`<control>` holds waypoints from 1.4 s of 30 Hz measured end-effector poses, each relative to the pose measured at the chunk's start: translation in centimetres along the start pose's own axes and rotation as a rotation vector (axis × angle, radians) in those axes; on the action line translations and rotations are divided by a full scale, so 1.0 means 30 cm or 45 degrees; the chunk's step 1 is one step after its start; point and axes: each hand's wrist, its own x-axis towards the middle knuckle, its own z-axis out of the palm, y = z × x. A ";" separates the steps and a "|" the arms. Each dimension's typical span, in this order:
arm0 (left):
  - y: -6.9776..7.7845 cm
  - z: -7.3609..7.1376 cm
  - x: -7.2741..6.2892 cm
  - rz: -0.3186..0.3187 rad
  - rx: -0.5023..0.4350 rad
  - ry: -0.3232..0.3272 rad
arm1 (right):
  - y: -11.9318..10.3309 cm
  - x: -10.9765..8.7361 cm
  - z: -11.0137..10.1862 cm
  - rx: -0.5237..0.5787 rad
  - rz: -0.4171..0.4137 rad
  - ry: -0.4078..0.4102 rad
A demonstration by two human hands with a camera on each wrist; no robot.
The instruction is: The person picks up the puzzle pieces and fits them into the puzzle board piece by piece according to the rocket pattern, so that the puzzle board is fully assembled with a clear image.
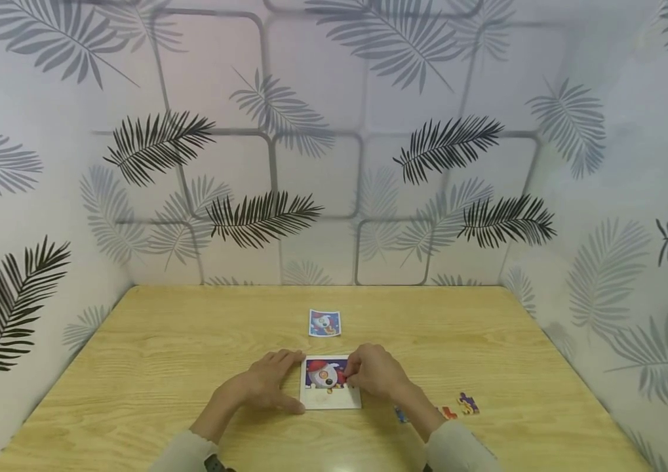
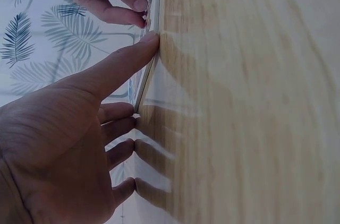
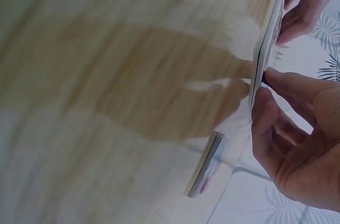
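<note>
Against the left hand point(image 1: 267, 380), a puzzle point(image 1: 326, 381).

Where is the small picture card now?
In the head view, the picture card lies centrally on the table, just beyond the puzzle board's far edge.

Walled-in nook; home or workplace, cannot be told. Wood-grain table point(image 1: 192, 347), one. Back wall point(image 1: 316, 177), left wall point(image 1: 21, 216), right wall point(image 1: 617, 210): pale, printed with grey and black leaves point(image 1: 265, 219), standing close about it.

Pale walls point(image 1: 316, 177) printed with grey and black fronds point(image 1: 265, 219) border a wood-grain tabletop point(image 1: 192, 341).
</note>
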 end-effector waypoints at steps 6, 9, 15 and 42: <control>0.004 -0.003 -0.002 -0.006 0.007 -0.014 | 0.008 -0.011 -0.019 0.058 0.010 -0.034; 0.003 0.001 0.000 -0.008 -0.007 -0.012 | 0.015 -0.017 -0.028 0.107 0.013 -0.053; 0.007 0.006 0.000 0.006 -0.006 -0.005 | 0.035 -0.035 -0.044 0.217 -0.031 -0.095; 0.019 0.002 -0.006 -0.041 -0.007 -0.001 | 0.128 -0.116 -0.117 0.575 0.004 -0.260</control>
